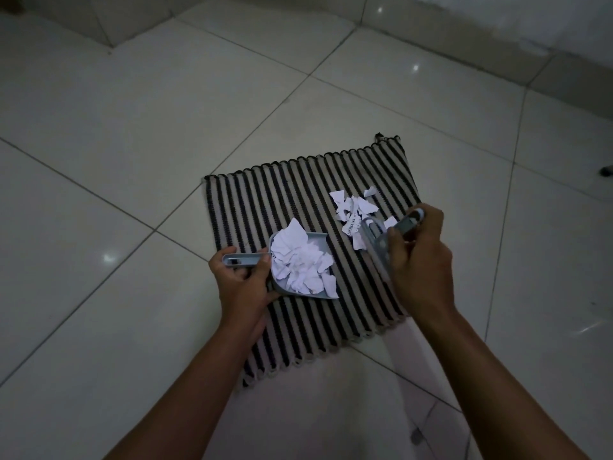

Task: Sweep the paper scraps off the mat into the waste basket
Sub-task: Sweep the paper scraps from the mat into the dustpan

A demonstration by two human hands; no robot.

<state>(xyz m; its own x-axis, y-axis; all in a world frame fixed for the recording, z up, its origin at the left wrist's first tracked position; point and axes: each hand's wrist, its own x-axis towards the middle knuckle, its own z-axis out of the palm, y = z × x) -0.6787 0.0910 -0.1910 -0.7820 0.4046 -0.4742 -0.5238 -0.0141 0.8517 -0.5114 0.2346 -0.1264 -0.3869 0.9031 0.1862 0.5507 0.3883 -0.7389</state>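
Left hand: your left hand (242, 280) has its fingers curled round the handle of the dustpan (316, 235), out over the mat's left edge.
Right hand: your right hand (421, 260) is clenched round the grip of the small brush (373, 242), over the mat's right edge.
Mat: the striped mat (282, 194) lies skewed on the tiled floor (132, 161).
Collected scraps: a heap of white paper (298, 260) fills the dustpan near the mat's middle, and a few pieces hang over its open lip.
Loose scraps: a smaller pile (353, 207) lies toward the mat's far right corner, touching the brush head.
Key relation: the pan's open lip faces right, toward the brush. The loose pile sits beyond that lip, further off and to the right. The brush head runs roughly parallel to the lip, on the pile's near-right side, so your right hand is much the closer one.
Next move, as a judgement: carry the brush round to the pile's far side, then draw it back toward the lip.
Risk: the pan looks full, so more scraps may spill.
Waste basket: not in view.
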